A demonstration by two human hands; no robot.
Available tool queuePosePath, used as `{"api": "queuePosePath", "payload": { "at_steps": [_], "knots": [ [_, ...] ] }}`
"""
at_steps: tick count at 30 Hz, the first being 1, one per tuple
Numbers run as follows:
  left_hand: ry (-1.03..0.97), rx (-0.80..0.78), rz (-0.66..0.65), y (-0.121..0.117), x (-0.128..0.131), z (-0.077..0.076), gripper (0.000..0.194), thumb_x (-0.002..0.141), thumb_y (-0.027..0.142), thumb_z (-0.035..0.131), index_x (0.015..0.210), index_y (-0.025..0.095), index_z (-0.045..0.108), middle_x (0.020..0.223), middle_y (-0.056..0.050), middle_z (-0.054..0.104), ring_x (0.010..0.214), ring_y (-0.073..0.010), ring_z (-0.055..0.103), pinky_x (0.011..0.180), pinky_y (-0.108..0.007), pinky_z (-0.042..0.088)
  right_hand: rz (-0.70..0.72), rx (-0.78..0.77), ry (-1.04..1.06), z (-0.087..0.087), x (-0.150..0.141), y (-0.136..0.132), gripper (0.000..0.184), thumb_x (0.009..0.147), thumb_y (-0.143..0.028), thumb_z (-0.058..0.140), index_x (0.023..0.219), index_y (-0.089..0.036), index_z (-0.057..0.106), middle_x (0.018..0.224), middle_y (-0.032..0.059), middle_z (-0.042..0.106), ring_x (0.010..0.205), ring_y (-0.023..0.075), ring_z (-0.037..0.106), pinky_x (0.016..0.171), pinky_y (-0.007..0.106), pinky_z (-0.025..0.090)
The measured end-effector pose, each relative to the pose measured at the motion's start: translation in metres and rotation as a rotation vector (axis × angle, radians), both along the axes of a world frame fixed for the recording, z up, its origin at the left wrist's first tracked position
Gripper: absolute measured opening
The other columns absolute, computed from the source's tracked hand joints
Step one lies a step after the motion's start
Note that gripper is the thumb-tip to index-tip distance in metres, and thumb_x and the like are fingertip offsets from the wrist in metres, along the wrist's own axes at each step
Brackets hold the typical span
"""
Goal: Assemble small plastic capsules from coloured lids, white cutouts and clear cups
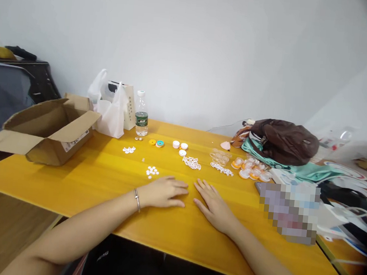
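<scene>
Both hands rest flat on the yellow table (100,190), palms down and holding nothing. My left hand (165,192), with a bracelet (137,199) on its wrist, has its fingers spread toward the right. Just beyond it lie several small white discs (152,171). My right hand (214,206) lies a short way to the right, fingers apart and pointing forward. Farther back are white lacy pieces (192,163), more small white pieces (221,169), clear round parts (220,157) and several orange-and-clear round pieces (255,168).
An open cardboard box (54,131) stands left, near a white plastic bag (110,115) and a water bottle (141,120). Small round containers (160,144) sit at the back. A brown bag (287,141) rests on teal cloth (310,170) at right, behind a blurred-out flat object (288,212).
</scene>
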State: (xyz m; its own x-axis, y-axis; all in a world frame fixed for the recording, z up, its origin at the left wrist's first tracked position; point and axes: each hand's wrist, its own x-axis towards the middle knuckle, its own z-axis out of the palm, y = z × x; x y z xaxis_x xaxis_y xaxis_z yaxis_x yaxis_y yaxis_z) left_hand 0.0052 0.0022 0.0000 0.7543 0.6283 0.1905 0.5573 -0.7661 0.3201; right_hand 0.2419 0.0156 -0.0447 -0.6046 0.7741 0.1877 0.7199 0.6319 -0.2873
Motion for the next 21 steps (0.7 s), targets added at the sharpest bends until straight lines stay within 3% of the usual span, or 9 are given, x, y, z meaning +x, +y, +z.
{"api": "queuePosePath", "payload": {
  "at_steps": [2, 4, 6, 7, 10, 12, 16, 21],
  "knots": [
    [-0.116, 0.074, 0.144, 0.011, -0.016, 0.015, 0.038, 0.087, 0.041, 0.035, 0.112, 0.021, 0.055, 0.119, -0.006, 0.055, 0.11, -0.0185, 0.05, 0.097, -0.032, 0.034, 0.005, 0.0, -0.005, 0.002, 0.0, 0.0, 0.053, 0.086, -0.047, 0.032, 0.134, -0.025, 0.028, 0.141, 0.0057, 0.027, 0.131, 0.0247, 0.021, 0.107, 0.048, 0.021],
    [-0.203, 0.128, 0.444, 0.027, -0.047, 0.027, 0.033, 0.086, 0.034, 0.038, 0.109, 0.02, 0.056, 0.114, -0.007, 0.058, 0.108, -0.0179, 0.051, 0.096, -0.03, 0.036, 0.004, -0.004, -0.012, 0.003, -0.001, -0.001, 0.053, 0.086, -0.047, 0.032, 0.134, -0.024, 0.028, 0.141, 0.0057, 0.027, 0.131, 0.0245, 0.022, 0.107, 0.048, 0.021],
    [-0.143, 0.11, 0.842, 0.043, -0.089, 0.035, 0.031, 0.084, 0.025, 0.041, 0.111, 0.019, 0.055, 0.116, -0.006, 0.057, 0.107, -0.0169, 0.052, 0.094, -0.026, 0.037, -0.002, -0.009, -0.014, 0.003, -0.001, -0.002, 0.054, 0.086, -0.048, 0.032, 0.134, -0.024, 0.028, 0.141, 0.0055, 0.027, 0.131, 0.0244, 0.022, 0.107, 0.047, 0.021],
    [-0.107, 0.079, 0.919, 0.05, -0.111, 0.036, 0.032, 0.081, 0.02, 0.043, 0.11, 0.017, 0.056, 0.114, -0.008, 0.058, 0.104, -0.0189, 0.054, 0.091, -0.027, 0.039, -0.005, -0.01, -0.011, 0.004, -0.001, -0.002, 0.054, 0.086, -0.048, 0.032, 0.134, -0.024, 0.029, 0.141, 0.0053, 0.027, 0.13, 0.0244, 0.022, 0.107, 0.047, 0.021],
    [-0.028, 0.015, 1.075, 0.064, -0.166, 0.029, 0.033, 0.074, 0.013, 0.047, 0.104, 0.014, 0.061, 0.106, -0.012, 0.062, 0.098, -0.0251, 0.057, 0.086, -0.033, 0.042, -0.008, -0.016, 0.011, 0.004, -0.001, -0.002, 0.054, 0.085, -0.048, 0.034, 0.133, -0.024, 0.031, 0.14, 0.0057, 0.03, 0.13, 0.0249, 0.023, 0.107, 0.048, 0.021],
    [0.022, -0.035, 1.131, 0.069, -0.185, 0.021, 0.034, 0.068, 0.013, 0.052, 0.1, 0.016, 0.063, 0.101, -0.011, 0.065, 0.094, -0.0263, 0.059, 0.083, -0.032, 0.044, -0.012, -0.017, 0.025, 0.004, -0.002, -0.001, 0.054, 0.085, -0.049, 0.035, 0.133, -0.024, 0.032, 0.139, 0.0061, 0.031, 0.13, 0.0254, 0.024, 0.107, 0.048, 0.022],
    [0.07, -0.058, 1.172, 0.079, -0.187, 0.006, 0.037, 0.065, 0.017, 0.056, 0.101, 0.022, 0.062, 0.105, -0.008, 0.064, 0.097, -0.0264, 0.058, 0.081, -0.033, 0.044, -0.011, -0.026, 0.029, 0.004, -0.001, 0.0, 0.054, 0.085, -0.049, 0.035, 0.133, -0.024, 0.032, 0.139, 0.006, 0.031, 0.13, 0.0253, 0.024, 0.107, 0.048, 0.022],
    [0.094, -0.064, 1.171, 0.081, -0.177, 0.004, 0.021, 0.064, 0.019, 0.057, 0.082, 0.023, 0.068, 0.097, -0.006, 0.066, 0.091, -0.0258, 0.059, 0.076, -0.032, 0.045, -0.009, -0.028, 0.004, 0.003, -0.001, 0.0, 0.054, 0.086, -0.049, 0.033, 0.133, -0.023, 0.031, 0.141, 0.0059, 0.028, 0.131, 0.0247, 0.021, 0.107, 0.047, 0.02]
  ]
}}
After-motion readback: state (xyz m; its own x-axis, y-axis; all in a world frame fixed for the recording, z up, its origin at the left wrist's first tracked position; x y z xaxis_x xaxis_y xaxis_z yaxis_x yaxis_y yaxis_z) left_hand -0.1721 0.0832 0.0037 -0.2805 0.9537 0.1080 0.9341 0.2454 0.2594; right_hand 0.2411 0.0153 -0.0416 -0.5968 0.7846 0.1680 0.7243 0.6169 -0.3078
